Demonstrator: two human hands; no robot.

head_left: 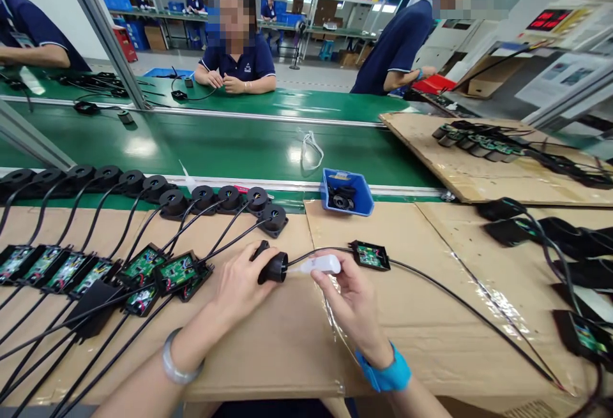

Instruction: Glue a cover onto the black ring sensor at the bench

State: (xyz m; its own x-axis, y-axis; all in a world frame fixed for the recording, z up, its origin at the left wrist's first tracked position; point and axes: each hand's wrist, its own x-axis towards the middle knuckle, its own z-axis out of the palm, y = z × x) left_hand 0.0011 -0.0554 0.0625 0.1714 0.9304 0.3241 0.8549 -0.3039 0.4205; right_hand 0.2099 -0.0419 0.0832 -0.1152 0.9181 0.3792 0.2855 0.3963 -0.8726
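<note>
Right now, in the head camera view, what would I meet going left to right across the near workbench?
Leftmost circuit board → pale bracelet → left hand → small white bottle → open black case → rightmost circuit board.

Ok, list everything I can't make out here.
All in the head view:
Housing: partly hidden by the left hand.
Lettering on the bottle: too small to read.
Leftmost board: cut off by the left edge.
Parts in the blue bin: overlapping, hiding one another.
</note>
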